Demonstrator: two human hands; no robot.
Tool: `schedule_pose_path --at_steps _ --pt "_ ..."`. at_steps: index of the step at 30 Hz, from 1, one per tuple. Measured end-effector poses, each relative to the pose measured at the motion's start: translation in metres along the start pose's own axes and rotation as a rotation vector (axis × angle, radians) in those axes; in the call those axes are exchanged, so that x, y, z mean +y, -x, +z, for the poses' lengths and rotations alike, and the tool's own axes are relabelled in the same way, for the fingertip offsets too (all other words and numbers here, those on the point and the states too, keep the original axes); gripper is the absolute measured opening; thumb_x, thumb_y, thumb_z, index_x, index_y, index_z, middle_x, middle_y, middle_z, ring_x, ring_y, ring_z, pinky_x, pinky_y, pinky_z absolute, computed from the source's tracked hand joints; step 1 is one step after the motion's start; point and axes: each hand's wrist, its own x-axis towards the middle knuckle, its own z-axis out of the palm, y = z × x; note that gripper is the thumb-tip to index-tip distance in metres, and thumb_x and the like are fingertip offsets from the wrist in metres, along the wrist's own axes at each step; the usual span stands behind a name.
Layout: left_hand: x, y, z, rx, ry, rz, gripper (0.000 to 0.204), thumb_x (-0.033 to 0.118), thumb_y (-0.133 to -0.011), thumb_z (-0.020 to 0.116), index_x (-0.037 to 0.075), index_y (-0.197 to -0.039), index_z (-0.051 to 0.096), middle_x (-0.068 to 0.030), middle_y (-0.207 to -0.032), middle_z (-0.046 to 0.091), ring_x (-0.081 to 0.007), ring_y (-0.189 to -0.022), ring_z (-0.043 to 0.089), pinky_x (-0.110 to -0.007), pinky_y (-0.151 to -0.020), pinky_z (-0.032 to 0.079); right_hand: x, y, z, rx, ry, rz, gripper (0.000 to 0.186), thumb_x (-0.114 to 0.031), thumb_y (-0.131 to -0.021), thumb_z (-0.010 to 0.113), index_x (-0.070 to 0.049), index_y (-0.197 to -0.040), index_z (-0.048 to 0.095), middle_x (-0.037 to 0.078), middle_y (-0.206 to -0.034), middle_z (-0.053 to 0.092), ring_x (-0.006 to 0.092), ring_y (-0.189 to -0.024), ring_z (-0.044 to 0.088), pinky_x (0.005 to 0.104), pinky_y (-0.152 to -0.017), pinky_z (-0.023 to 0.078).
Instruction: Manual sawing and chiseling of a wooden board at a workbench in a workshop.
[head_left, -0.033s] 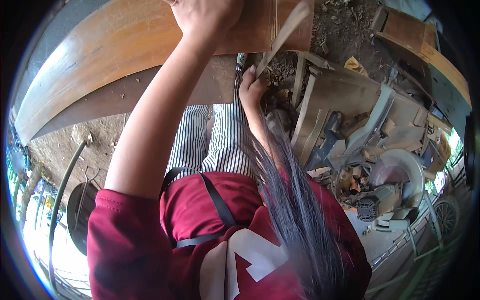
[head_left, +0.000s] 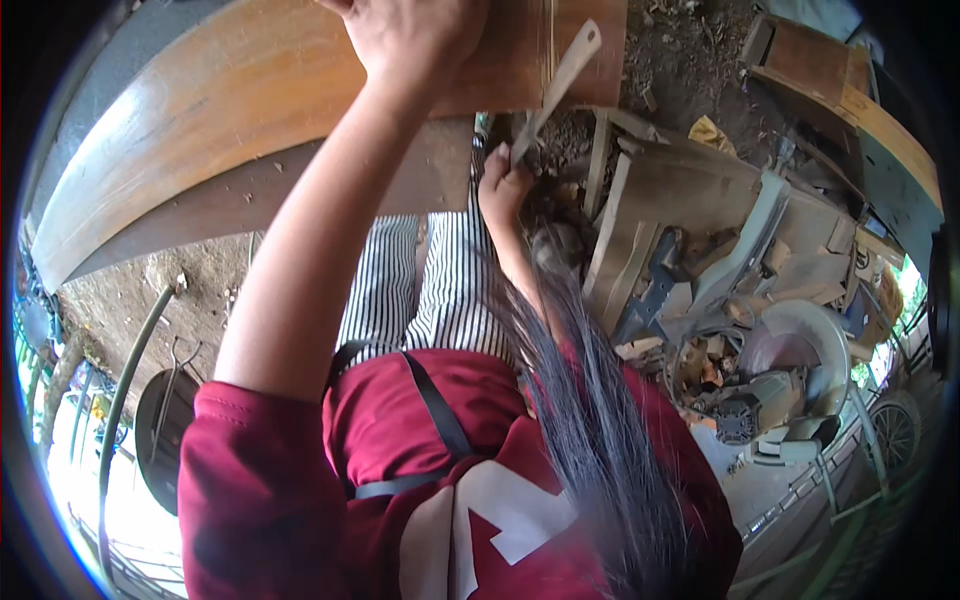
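Observation:
Near the top, my left hand (head_left: 415,30) lies on a curved orange-brown wooden board (head_left: 170,150), its thumb out to the side and the other fingers hidden. My right hand (head_left: 505,185) is closed around a long, pale, flat blade-like tool (head_left: 560,85) with a hole in its upper end, held at a slant beside the board's right part. Beneath the board is a darker brown panel (head_left: 240,190), above my striped-trousered legs. Long hair hangs over my right forearm.
A dusty heap of wooden pieces (head_left: 630,230) fills the right, with a circular power saw (head_left: 780,370) below it and stacked drawers or boards (head_left: 810,60) behind. A wheel (head_left: 890,435) stands at far right. Bent metal tubing (head_left: 130,370) and a dark round object (head_left: 160,430) are at left.
The upper end of the pale tool has moved down and to the left, and my right hand sits slightly lower. My left hand has barely moved.

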Motion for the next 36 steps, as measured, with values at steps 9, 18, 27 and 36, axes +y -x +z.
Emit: schedule_pose_path --at_steps 9,18,27,36 --pt "0.007 -0.001 0.003 0.023 0.034 0.046 0.026 0.023 -0.081 0.040 0.001 -0.095 0.044 -0.0180 -0.113 0.039 -0.0304 -0.113 0.029 -0.043 -0.090 0.019 0.019 0.018 -0.012 0.032 0.135 -0.041 0.016 -0.008 -0.082 0.043 0.004 -0.073 0.049 0.019 -0.052 0.047 0.0355 -0.047 0.051 0.0379 -0.040 0.034" --pt "-0.006 -0.002 -0.003 0.014 -0.037 0.068 0.026 0.022 -0.081 0.040 0.002 -0.096 0.044 -0.0170 -0.113 0.039 -0.0309 -0.114 0.029 -0.044 -0.091 0.019 -0.025 0.001 -0.004 0.039 0.123 -0.054 0.020 -0.012 -0.084 0.044 0.002 -0.073 0.053 0.012 -0.044 0.046 0.0244 -0.036 0.049 0.0346 -0.034 0.034" --pt "-0.015 -0.006 0.008 0.103 -0.045 0.083 0.022 0.015 -0.080 0.039 0.001 -0.096 0.046 -0.0191 -0.115 0.039 -0.0330 -0.113 0.031 -0.043 -0.093 0.020 -0.079 -0.045 -0.018 -0.097 0.004 0.168 0.018 -0.007 -0.084 0.042 0.007 -0.078 0.051 0.011 -0.046 0.043 0.0202 -0.038 0.045 0.0324 -0.037 0.032" --pt "-0.001 -0.003 -0.006 0.040 0.006 0.026 0.024 0.013 -0.079 0.039 -0.001 -0.097 0.046 -0.0194 -0.116 0.039 -0.0328 -0.114 0.030 -0.044 -0.093 0.019 -0.076 -0.041 -0.015 -0.031 0.081 0.070 0.018 -0.007 -0.083 0.043 0.007 -0.075 0.052 0.018 -0.051 0.046 0.0283 -0.043 0.049 0.0352 -0.039 0.032"
